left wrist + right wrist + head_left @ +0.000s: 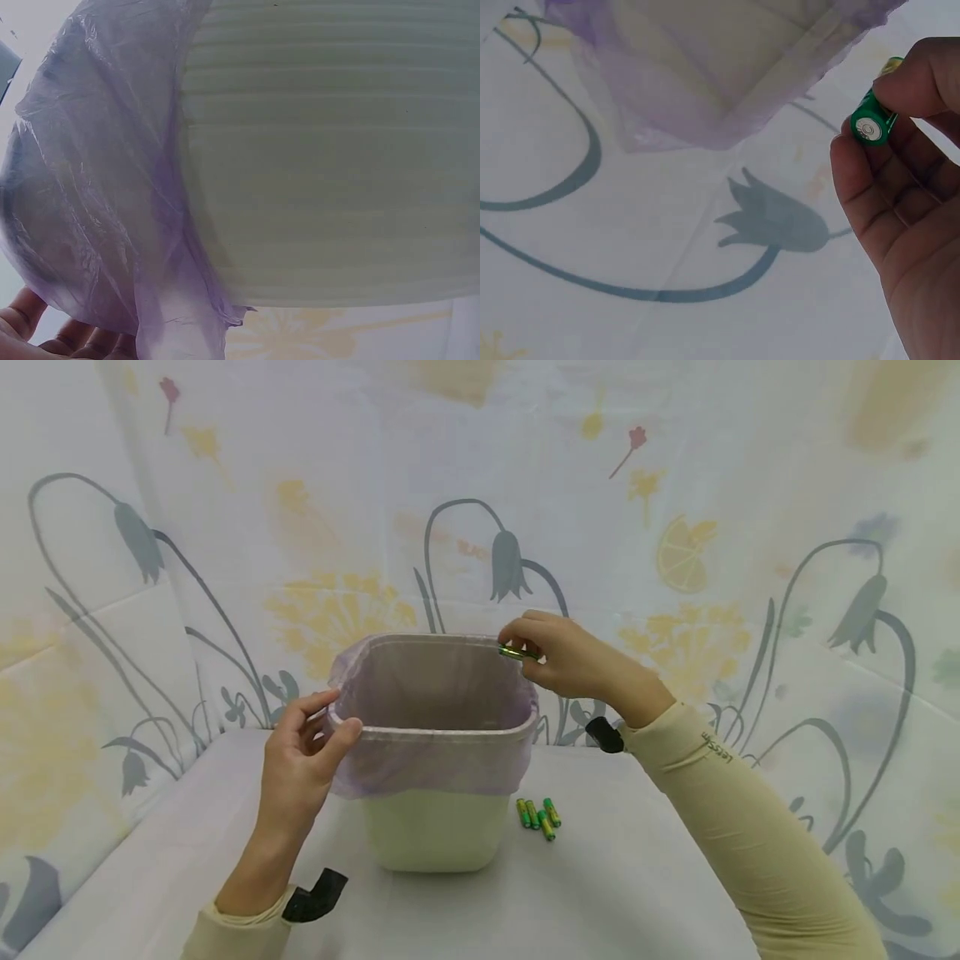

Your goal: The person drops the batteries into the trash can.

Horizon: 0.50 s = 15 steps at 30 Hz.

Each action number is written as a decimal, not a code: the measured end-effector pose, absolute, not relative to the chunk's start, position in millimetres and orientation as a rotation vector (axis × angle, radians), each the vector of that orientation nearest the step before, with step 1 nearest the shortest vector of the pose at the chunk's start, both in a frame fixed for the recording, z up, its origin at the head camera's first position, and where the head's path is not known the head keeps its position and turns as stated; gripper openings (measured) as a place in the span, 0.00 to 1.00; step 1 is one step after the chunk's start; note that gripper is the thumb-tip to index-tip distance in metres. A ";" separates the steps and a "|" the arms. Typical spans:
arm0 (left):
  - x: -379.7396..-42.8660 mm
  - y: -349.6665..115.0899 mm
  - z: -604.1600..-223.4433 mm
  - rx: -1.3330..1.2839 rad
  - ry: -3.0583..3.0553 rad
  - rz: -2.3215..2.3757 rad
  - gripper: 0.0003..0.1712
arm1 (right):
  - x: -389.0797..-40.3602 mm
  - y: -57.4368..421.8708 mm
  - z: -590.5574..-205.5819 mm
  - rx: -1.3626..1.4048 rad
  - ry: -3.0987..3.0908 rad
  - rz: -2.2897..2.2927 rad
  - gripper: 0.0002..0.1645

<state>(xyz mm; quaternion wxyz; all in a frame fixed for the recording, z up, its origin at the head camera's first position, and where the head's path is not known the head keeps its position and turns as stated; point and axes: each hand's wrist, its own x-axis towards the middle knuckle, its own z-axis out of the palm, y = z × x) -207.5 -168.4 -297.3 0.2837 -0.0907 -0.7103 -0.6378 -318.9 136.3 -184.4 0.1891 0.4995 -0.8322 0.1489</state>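
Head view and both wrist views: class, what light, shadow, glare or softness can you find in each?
Head view: soft light, faint shading on the table near the bin, a small glint on the held battery; left wrist view: dim bin wall, washed-out upper left corner, shiny creases on the purple liner; right wrist view: battery end fairly clear, liner hazier.
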 end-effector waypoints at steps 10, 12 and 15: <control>-205.5 -169.5 -295.9 -0.226 -1.893 -1.719 0.25 | -313.1 82.4 -176.1 1.501 -2.414 0.402 0.19; -205.6 -168.6 -295.9 -0.232 -1.895 -1.722 0.25 | -313.5 78.2 -178.1 1.508 -2.419 0.396 0.19; -206.4 -167.2 -295.8 -0.239 -1.901 -1.718 0.25 | -314.7 74.9 -182.1 1.524 -2.420 0.404 0.19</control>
